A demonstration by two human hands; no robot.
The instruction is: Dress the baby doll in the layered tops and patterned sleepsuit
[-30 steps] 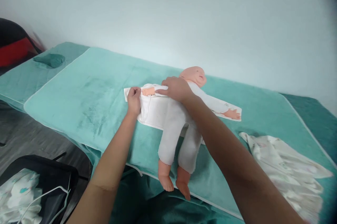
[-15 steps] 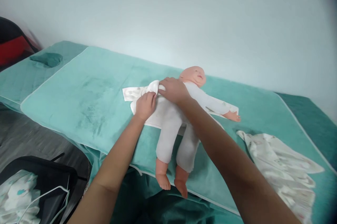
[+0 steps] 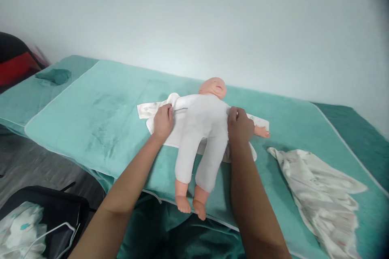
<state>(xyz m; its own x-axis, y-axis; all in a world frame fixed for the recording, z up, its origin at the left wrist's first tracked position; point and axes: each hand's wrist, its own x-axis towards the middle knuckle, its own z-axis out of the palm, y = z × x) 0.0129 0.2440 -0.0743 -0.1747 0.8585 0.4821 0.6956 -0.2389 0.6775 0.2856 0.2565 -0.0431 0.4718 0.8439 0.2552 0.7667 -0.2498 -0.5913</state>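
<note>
Right hand (image 3: 240, 126) moved across doll (image 3: 206, 115), curled — grip unclear — left hand (image 3: 163, 121) pinching shirt (image 3: 147, 109).

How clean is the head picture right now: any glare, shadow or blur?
Head view: no hard glare, just a soft bright area on the wall; head view: the right hand looks darker than the left hand; head view: fine detail on the doll is soft, and the upper right corner darkens.
</note>
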